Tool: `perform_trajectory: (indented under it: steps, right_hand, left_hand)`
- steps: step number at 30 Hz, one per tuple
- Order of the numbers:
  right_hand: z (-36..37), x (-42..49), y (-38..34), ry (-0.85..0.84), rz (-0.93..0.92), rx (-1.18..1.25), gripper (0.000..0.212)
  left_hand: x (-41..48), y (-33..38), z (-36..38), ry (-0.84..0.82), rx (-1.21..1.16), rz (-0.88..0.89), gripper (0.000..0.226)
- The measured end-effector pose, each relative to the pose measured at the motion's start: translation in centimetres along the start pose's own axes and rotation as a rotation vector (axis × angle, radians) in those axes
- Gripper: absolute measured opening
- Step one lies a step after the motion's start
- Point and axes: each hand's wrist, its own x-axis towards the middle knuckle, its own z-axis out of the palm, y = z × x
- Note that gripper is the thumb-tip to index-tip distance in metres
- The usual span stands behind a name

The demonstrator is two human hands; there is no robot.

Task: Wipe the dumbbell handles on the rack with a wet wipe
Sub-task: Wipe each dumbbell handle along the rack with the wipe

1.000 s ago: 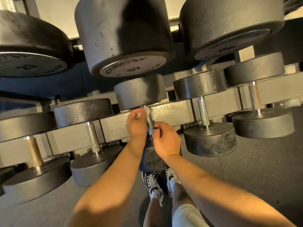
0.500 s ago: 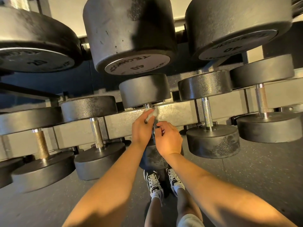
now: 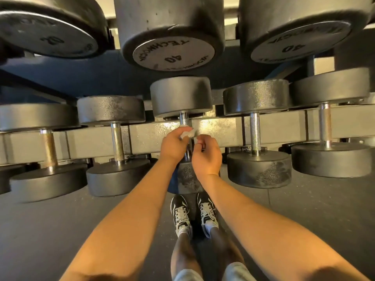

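Dumbbells are lying in two rows on the rack [image 3: 146,136]. On the lower row five are showing, and the middle dumbbell [image 3: 180,96] is the one under the hands. Two are lying to its left and two to its right, all side by side. Above the middle dumbbell three big heads [image 3: 172,37] of the upper row are hanging over and hiding what is behind it.

Its handle [image 3: 184,119] is running straight away from the person, from the near head to the far head, and it is crossing the pale beam of the rack. The four other handles are pointing the same way. Both hands are covering the lower part of this handle.

The left hand [image 3: 175,146] is pinching the one wet wipe [image 3: 187,134] at the handle, just below the far head. The right hand [image 3: 207,157] is hovering just right of the handle with its fingers curled; I cannot tell if they are holding anything. Below the middle dumbbell two shoes [image 3: 180,211] are standing on the dark floor [image 3: 314,209].
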Motion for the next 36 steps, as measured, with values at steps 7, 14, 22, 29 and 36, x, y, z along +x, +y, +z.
perform_trajectory:
  steps: [7,14,22,29,36]
  right_hand:
    - [-0.6,0.1,1.0,-0.064,-0.063,-0.068,0.02]
    - [-1.1,0.4,1.4,-0.197,-0.135,-0.14,0.019]
    - [-1.5,0.6,-0.2,-0.298,0.021,-0.067,0.007]
    - [-1.7,2.6,-2.0,-0.342,0.132,0.147,0.013]
    - [-0.5,5.3,-2.6,-0.085,0.112,0.114,0.033]
  left_hand:
    - [-1.6,-0.7,-0.2,-0.137,0.179,-0.085,0.025]
    - [-2.4,-0.4,-0.8,-0.123,0.292,-0.147,0.021]
    - [-5.0,-0.9,-0.3,0.011,0.009,0.054,0.027]
    - [-4.7,0.8,-0.4,-0.036,-0.114,0.011,0.045]
    - [-5.6,1.1,0.1,0.143,-0.056,-0.1,0.046]
